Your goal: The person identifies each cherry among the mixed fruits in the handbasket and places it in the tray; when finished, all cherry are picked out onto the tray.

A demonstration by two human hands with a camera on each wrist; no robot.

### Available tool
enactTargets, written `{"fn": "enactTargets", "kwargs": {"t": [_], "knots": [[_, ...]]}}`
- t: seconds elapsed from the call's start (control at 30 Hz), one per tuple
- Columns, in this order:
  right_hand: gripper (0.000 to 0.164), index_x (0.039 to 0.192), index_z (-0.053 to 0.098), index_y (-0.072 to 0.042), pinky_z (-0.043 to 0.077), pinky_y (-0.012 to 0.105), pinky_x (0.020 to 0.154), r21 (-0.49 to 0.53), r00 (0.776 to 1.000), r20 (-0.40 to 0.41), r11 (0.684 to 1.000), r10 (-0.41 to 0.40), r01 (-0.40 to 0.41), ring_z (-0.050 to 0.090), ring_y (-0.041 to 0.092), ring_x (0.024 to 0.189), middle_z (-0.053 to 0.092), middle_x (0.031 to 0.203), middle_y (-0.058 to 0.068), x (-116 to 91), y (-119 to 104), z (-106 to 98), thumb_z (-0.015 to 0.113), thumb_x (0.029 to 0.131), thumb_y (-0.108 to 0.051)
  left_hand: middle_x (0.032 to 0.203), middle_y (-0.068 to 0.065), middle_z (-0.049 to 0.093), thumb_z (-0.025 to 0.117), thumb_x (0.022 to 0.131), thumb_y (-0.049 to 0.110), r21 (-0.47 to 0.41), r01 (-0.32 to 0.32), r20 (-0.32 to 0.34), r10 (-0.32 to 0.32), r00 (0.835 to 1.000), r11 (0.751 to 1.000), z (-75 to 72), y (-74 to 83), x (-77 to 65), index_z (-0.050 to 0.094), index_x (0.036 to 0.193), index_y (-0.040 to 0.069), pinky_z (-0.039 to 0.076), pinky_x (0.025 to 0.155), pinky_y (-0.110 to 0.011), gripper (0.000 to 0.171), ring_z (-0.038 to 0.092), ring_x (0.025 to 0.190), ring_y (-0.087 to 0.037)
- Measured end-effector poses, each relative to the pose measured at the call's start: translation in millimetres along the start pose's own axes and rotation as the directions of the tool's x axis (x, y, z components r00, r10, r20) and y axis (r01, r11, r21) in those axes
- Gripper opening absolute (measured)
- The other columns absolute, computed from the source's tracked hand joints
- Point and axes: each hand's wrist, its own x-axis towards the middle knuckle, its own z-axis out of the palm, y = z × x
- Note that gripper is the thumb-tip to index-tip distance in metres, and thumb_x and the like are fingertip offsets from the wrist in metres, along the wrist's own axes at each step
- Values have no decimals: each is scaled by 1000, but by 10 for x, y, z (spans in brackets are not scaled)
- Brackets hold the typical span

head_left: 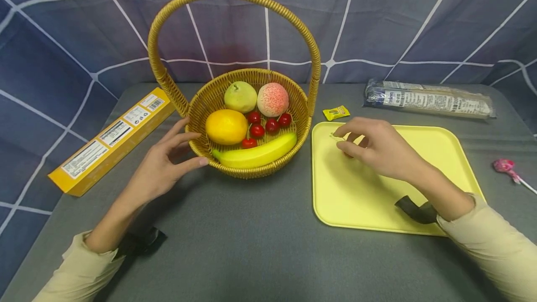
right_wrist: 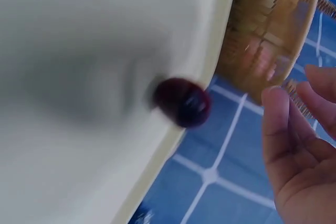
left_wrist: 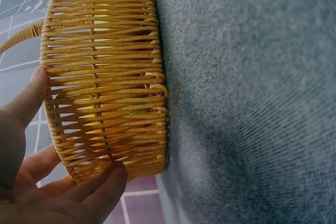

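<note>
A woven basket (head_left: 251,170) with a tall handle holds a banana (head_left: 256,153), a lemon (head_left: 226,127), a peach (head_left: 273,99), a green round fruit (head_left: 241,97) and several red cherries (head_left: 257,130). My left hand (head_left: 157,171) holds the basket's left side, fingers at the rim and against the woven wall (left_wrist: 105,98). Over the yellow tray (head_left: 356,213), my right hand (head_left: 377,148) pinches a thin green stem between thumb and forefinger. Its dark red cherry (right_wrist: 184,102) hangs close over the tray, mostly hidden behind the fingers in the head view.
A long yellow box (head_left: 113,139) lies left of the basket. Behind the tray are a small yellow candy wrapper (head_left: 336,113) and a clear plastic packet (head_left: 432,100). A pink lollipop (head_left: 505,167) lies at the far right. A blue checked cloth (head_left: 365,17) hangs behind.
</note>
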Motion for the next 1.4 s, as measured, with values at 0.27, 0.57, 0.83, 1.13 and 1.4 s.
{"fn": "enactTargets", "kwargs": {"t": [0.27,0.57,0.83,1.13,1.4], "knots": [[17,103,73,-6,55,31,67,47,989,-43,989,-141,143,62,9,83,69,97,-1,256,-328,206,72,87,-1,162,-8,20,74,91,18,-5,9,5,-9,1000,1000,-7,0,1,54,137,0,44,100,-57,54,50,126,-44],[18,105,73,-7,48,35,84,1,976,138,985,-170,171,61,21,93,68,102,3,804,-610,471,70,88,-11,162,-6,20,74,91,18,-6,8,8,-7,1000,1000,-16,-8,17,55,137,1,45,100,-54,53,51,125,-41],[20,107,74,-10,48,33,77,-57,932,359,996,-49,75,56,18,84,67,94,1,1225,-649,749,69,87,-11,162,-7,20,75,90,19,3,10,1,-10,1000,1000,-14,-8,13,56,137,2,45,100,-56,53,51,125,-41],[28,123,70,-9,49,31,88,-21,838,544,997,-49,72,60,16,96,69,109,3,1333,-572,836,63,96,-15,162,-7,20,75,90,17,-17,6,1,-6,1000,1000,6,4,17,56,136,2,44,101,-56,52,51,126,-41],[31,126,68,-8,47,31,96,-6,820,567,995,-75,95,59,16,104,68,120,2,1346,-569,880,60,98,-17,163,-7,19,74,91,18,-2,4,0,-4,1000,1000,1,-13,9,55,137,1,45,100,-55,53,50,126,-41]]}}
